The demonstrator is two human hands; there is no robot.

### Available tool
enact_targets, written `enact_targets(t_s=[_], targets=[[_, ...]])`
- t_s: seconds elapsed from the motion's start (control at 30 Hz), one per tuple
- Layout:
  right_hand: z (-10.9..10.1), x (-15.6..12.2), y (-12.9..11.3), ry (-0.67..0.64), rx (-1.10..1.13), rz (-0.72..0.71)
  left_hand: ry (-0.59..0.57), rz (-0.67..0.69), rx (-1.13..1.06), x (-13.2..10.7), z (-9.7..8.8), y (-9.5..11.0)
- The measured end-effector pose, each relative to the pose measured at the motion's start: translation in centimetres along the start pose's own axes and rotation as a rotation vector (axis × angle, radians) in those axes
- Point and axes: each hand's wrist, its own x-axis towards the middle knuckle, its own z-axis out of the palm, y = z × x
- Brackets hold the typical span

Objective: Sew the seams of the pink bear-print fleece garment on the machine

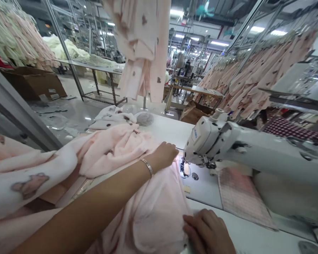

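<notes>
Fingers (172, 150) of our left hand (163, 156) grip the cloth (159, 208) beside the presser foot (182, 168), and those of our right hand (211, 231) appear to pinch it nearer us, so we should feed it flat and lightly taut.

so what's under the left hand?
Pink fabric, its edge beside the presser foot. The left hand hides its fingers' underside; whatever the fabric covers on the machine bed can't be seen.
</notes>
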Motion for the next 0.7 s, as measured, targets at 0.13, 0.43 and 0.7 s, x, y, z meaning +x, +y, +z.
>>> enact_targets(t_s=[0.13, 0.43, 0.7], targets=[[0.4, 0.0, -0.2, 0.093, -0.059, 0.149, 0.054, 0.01, -0.001, -1.8, -1.7, 0.6], [-0.4, 1.0, 0.6, 0.06, 0.08, 0.238, 0.089, 0.175, 0.068, -9.7, -8.2, 2.8], [-2.1, -0.5, 0.7, 0.161, 0.197, 0.133, -0.06, 0.29, 0.132, -16.0, -8.1, 4.6]])
